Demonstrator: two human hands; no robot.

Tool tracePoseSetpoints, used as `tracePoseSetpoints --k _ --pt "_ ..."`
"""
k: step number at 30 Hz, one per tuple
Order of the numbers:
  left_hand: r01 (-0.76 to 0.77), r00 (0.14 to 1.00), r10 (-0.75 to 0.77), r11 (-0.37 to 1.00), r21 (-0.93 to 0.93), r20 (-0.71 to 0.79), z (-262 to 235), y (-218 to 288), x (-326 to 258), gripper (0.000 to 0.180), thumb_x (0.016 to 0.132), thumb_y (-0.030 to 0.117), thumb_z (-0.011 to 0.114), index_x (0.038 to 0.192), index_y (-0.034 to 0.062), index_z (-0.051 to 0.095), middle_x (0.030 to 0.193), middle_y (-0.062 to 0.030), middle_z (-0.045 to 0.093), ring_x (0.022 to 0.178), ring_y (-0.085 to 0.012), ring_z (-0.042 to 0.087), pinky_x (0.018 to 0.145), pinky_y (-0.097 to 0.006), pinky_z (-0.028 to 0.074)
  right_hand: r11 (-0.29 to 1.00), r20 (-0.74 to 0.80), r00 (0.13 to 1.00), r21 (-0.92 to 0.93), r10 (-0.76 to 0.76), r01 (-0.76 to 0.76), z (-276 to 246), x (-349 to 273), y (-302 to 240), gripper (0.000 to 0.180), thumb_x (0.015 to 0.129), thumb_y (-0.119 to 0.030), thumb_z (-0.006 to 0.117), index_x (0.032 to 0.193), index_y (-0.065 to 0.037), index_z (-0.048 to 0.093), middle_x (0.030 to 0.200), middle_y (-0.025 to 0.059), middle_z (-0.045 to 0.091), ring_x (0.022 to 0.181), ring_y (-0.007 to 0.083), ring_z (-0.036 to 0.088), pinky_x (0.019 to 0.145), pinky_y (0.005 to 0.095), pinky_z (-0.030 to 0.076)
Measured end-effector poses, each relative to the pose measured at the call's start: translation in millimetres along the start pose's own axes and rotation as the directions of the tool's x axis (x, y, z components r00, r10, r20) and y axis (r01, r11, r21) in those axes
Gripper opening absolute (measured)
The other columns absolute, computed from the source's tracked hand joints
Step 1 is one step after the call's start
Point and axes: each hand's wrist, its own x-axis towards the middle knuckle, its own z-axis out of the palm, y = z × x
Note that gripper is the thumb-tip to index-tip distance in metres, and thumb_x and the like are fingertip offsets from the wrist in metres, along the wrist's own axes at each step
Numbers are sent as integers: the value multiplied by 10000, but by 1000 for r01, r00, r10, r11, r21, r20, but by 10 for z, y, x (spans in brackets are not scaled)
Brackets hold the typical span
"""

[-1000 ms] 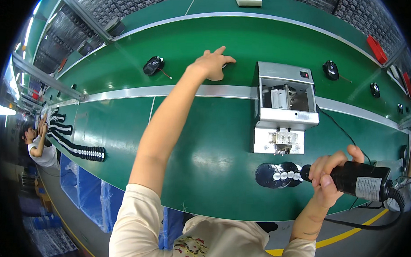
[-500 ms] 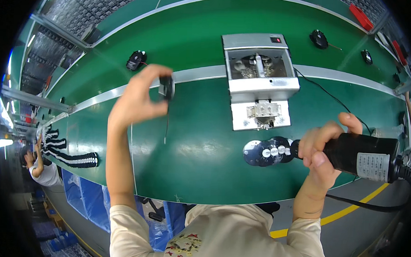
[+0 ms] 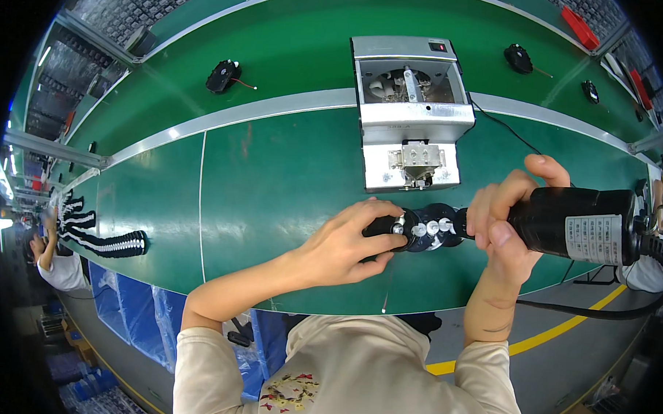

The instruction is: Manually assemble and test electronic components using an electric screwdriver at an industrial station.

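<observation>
My left hand (image 3: 337, 245) is closed around a small black part (image 3: 379, 227), its fingers mostly covering it; a thin wire hangs from it toward the table's near edge. The part meets the left end of an overlapping row of black round pieces with pale discs (image 3: 439, 227). My right hand (image 3: 508, 217) wraps round a thick black electric screwdriver (image 3: 583, 223), lying nearly level with its nose pointing left at the row's right end. Whether its tip touches anything is hidden.
A grey metal screw feeder (image 3: 415, 115) stands beyond the row. On the far green belt lie a black part with a red wire (image 3: 223, 77) and another black part (image 3: 518, 59). Stacked black-and-white parts (image 3: 115, 245) line the left, near another person. A thick cable (image 3: 583, 312) trails at right.
My left hand has come down and right, bringing the black part to the row's left end. My right hand and screwdriver have shifted slightly left and up in view.
</observation>
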Motion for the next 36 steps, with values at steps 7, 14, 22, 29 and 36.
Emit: tracePoseSetpoints --k 7,14,22,29,36 --pt "-11 999 10 1000 19 42 77 -20 -6 327 687 65 751 1007 113 712 1191 -116 562 1113 -343 557 885 -404 523 999 -6 1000 -46 13 -14 -9 -2 -22 609 730 -17 666 1259 20 366 676 51 512 543 115 497 547 231 428" --pt "-52 996 47 996 68 73 61 -40 49 326 682 77 739 1005 122 722 1178 -91 588 1102 -328 546 878 -402 506 994 60 998 -99 -30 36 -50 19 0 695 804 -179 702 1351 -13 305 662 33 455 451 124 466 458 279 419" --pt "-7 995 5 1000 23 102 71 -57 54 323 666 42 741 980 105 701 1154 -100 559 1099 -326 548 883 -423 487 997 205 976 -23 -72 78 -10 122 -35 693 832 -224 682 1393 -69 306 736 55 491 505 152 509 498 298 444" --pt "47 997 -43 997 -55 70 189 -114 2 301 695 62 758 984 102 687 1131 -105 547 1104 -323 563 889 -421 487 993 176 979 -26 -107 113 161 337 -2 589 852 -163 604 1372 -66 346 746 47 483 515 138 478 503 304 424" --pt "43 999 -42 999 -31 19 230 -121 -19 290 680 92 761 959 111 688 1112 -100 555 1077 -317 567 868 -411 494 990 100 991 -99 -93 103 321 480 137 551 819 -89 557 1336 -43 373 697 41 452 484 132 457 499 316 422"
